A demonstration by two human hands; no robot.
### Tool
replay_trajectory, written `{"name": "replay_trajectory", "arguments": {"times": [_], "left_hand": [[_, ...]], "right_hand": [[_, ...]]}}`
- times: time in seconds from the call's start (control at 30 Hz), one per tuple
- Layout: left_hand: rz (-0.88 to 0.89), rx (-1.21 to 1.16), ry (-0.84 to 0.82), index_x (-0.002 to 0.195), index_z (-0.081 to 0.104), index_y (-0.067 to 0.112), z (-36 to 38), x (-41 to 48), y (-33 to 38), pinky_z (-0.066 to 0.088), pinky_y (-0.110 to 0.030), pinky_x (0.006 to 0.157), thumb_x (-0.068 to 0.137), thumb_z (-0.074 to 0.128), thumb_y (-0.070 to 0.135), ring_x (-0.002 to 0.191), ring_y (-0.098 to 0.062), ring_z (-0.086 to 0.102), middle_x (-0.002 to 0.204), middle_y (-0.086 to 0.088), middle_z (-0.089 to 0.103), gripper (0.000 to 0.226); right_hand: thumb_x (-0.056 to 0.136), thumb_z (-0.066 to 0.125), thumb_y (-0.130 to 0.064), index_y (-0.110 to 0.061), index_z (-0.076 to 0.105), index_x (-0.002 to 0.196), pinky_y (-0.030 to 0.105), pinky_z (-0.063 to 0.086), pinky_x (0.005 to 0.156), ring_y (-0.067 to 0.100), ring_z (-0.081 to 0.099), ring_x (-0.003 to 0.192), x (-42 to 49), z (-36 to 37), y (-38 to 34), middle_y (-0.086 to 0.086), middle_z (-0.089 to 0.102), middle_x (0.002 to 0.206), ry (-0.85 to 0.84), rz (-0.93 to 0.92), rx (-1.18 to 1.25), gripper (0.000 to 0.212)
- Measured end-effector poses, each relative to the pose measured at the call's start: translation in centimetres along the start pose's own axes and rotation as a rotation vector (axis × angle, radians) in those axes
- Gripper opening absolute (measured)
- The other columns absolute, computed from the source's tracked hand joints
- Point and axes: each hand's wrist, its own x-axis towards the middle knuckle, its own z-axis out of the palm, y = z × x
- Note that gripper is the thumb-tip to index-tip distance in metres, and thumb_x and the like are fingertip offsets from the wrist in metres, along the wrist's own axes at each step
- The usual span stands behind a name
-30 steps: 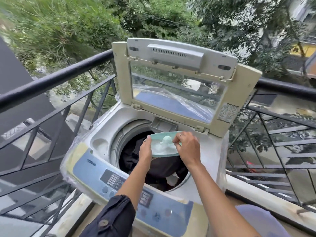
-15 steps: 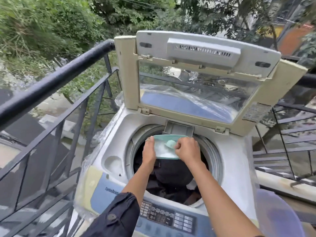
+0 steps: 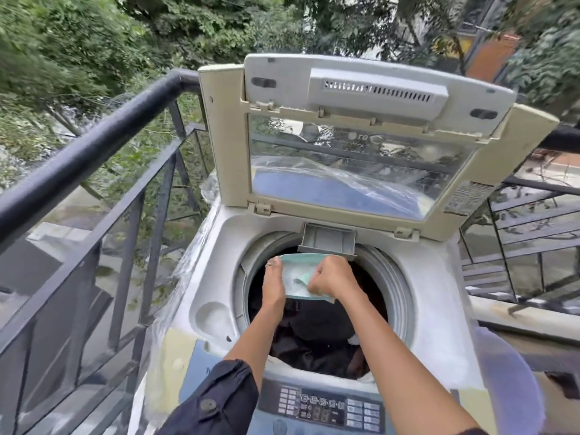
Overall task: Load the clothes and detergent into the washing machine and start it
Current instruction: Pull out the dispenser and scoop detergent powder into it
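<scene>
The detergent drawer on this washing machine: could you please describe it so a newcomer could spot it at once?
Start at the washing machine with its raised lid. Beneath the lid's hinge edge, at the drum opening's far rim, the detergent drawer juts out. It is the only small grey rectangular tray there.

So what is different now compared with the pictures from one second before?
Both hands, left hand and right hand, carried the pale green shallow plastic dish of white detergent powder toward the back of the drum, up to the grey pulled-out dispenser drawer. The right hand now grips the small green scoop inside it. The cream lid stayed open, and the dark clothes stayed in the drum.
</scene>
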Motion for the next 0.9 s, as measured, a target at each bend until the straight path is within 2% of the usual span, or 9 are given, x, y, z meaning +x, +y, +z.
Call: {"name": "replay_trajectory", "arguments": {"times": [0.1, 0.17, 0.33, 0.37, 0.43, 0.5, 0.57, 0.77, 0.9], "left_hand": [[0.012, -0.004, -0.020, 0.127, 0.053, 0.009, 0.2, 0.5, -0.1, 0.035, -0.037, 0.110, 0.100, 0.034, 0.041, 0.121, -0.020, 0.051, 0.130, -0.008, 0.056, 0.046], [0.000, -0.002, -0.026, 0.126, 0.054, 0.009, 0.1, 0.7, -0.3, 0.035, -0.041, 0.111, 0.099, 0.036, 0.044, 0.123, -0.022, 0.051, 0.129, -0.007, 0.057, 0.047], [-0.087, 0.000, -0.064, 0.119, 0.059, 0.018, -0.1, 1.2, -1.2, 0.037, -0.047, 0.109, 0.080, 0.043, 0.067, 0.119, -0.026, 0.055, 0.126, -0.007, 0.061, 0.065], [-0.095, -0.020, -0.057, 0.113, 0.062, 0.019, -0.1, 1.0, -1.0, 0.041, -0.043, 0.105, 0.085, 0.042, 0.062, 0.113, -0.026, 0.058, 0.119, -0.007, 0.064, 0.056], [-0.101, -0.036, -0.080, 0.102, 0.063, 0.019, -0.2, 0.8, -0.7, 0.047, -0.034, 0.085, 0.096, 0.034, 0.048, 0.091, -0.021, 0.062, 0.097, -0.004, 0.067, 0.041], [-0.072, -0.036, -0.110, 0.101, 0.061, 0.018, -0.2, 0.7, -0.6, 0.046, -0.027, 0.071, 0.101, 0.026, 0.041, 0.077, -0.015, 0.060, 0.086, 0.000, 0.065, 0.042], [-0.037, -0.009, -0.115, 0.105, 0.058, 0.015, -0.2, 0.7, -0.6, 0.046, -0.024, 0.067, 0.103, 0.019, 0.040, 0.075, -0.012, 0.058, 0.085, 0.001, 0.063, 0.046], [-0.029, 0.060, -0.137, 0.103, 0.059, 0.019, 0.0, 1.7, -1.4, 0.046, -0.027, 0.075, 0.100, 0.011, 0.048, 0.085, -0.017, 0.059, 0.092, -0.002, 0.065, 0.056], [-0.076, 0.049, -0.127, 0.105, 0.060, 0.022, 0.5, 2.3, -1.9, 0.045, -0.038, 0.093, 0.098, 0.007, 0.054, 0.096, -0.022, 0.060, 0.104, -0.007, 0.067, 0.063]], "right_hand": [[0.068, 0.065, -0.013, -0.017, 0.033, 0.044, 0.021, 0.028, 0.042, 0.015, 0.032, 0.047, 0.7, 0.5, -0.4, -0.005, 0.033, 0.040, -0.062, 0.042, 0.078, 0.041], [0.067, 0.066, -0.010, -0.016, 0.031, 0.044, 0.020, 0.024, 0.039, 0.013, 0.029, 0.044, 1.2, 0.8, -0.2, -0.007, 0.030, 0.037, -0.076, 0.060, 0.099, 0.042], [0.060, 0.072, -0.010, -0.015, 0.050, 0.057, 0.024, 0.035, 0.054, 0.015, 0.044, 0.060, 2.3, 2.0, 0.8, 0.001, 0.050, 0.064, -0.183, 0.126, 0.373, 0.022], [0.060, 0.073, -0.008, -0.015, 0.054, 0.060, 0.023, 0.039, 0.056, 0.016, 0.047, 0.061, 2.3, 2.3, 1.0, 0.002, 0.051, 0.066, -0.200, 0.153, 0.465, 0.020], [0.061, 0.073, -0.002, -0.011, 0.058, 0.064, 0.026, 0.045, 0.062, 0.017, 0.054, 0.062, 2.3, 3.0, 1.6, 0.004, 0.055, 0.064, -0.239, 0.203, 0.675, 0.018], [0.064, 0.073, 0.002, -0.007, 0.061, 0.066, 0.028, 0.050, 0.066, 0.017, 0.060, 0.059, 2.4, 3.5, 2.4, 0.005, 0.061, 0.058, -0.299, 0.239, 0.823, 0.015], [0.068, 0.073, 0.002, -0.005, 0.064, 0.071, 0.029, 0.052, 0.064, 0.016, 0.063, 0.058, 2.3, 3.8, 2.9, 0.005, 0.065, 0.058, -0.362, 0.263, 0.918, 0.012], [0.083, 0.060, 0.002, -0.005, 0.063, 0.076, 0.022, 0.051, 0.063, 0.013, 0.057, 0.061, 2.1, 3.4, 4.0, 0.004, 0.062, 0.066, -0.547, 0.266, 1.185, 0.010], [0.086, 0.057, 0.000, -0.007, 0.061, 0.076, 0.020, 0.052, 0.051, 0.008, 0.061, 0.050, 1.8, 2.3, 4.6, 0.001, 0.065, 0.059, -0.525, 0.309, 1.288, 0.013]]}}
